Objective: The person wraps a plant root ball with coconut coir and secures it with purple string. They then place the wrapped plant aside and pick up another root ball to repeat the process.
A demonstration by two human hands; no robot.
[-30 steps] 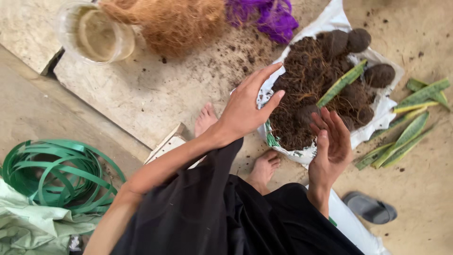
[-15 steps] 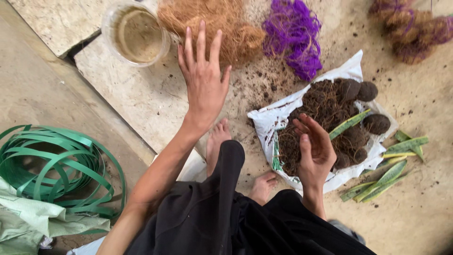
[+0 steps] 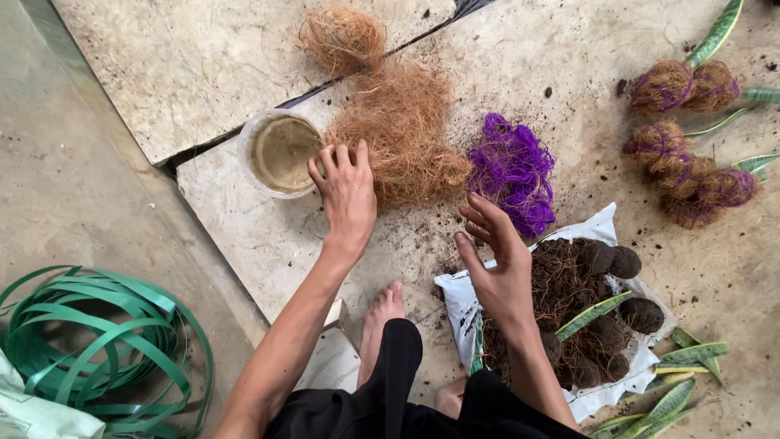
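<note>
Left hand (image 3: pixel 348 191) flat on coir heap (image 3: pixel 402 134); heap runs up-down frame.

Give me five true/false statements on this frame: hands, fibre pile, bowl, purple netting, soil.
1. The left hand rests on the edge of the brown coconut fibre pile. True.
2. The right hand grips a leaf cutting. False: it is open, fingers spread, holding nothing, over the near edge of the white sheet.
3. The round bowl sits to the right of the purple netting. False: it lies left of the fibre pile, with the netting on the pile's right.
4. The dark soil is heaped on the white sheet. True.
5. The green strapping coil lies on top of the soil. False: it lies far left on the floor, apart from it.
</note>
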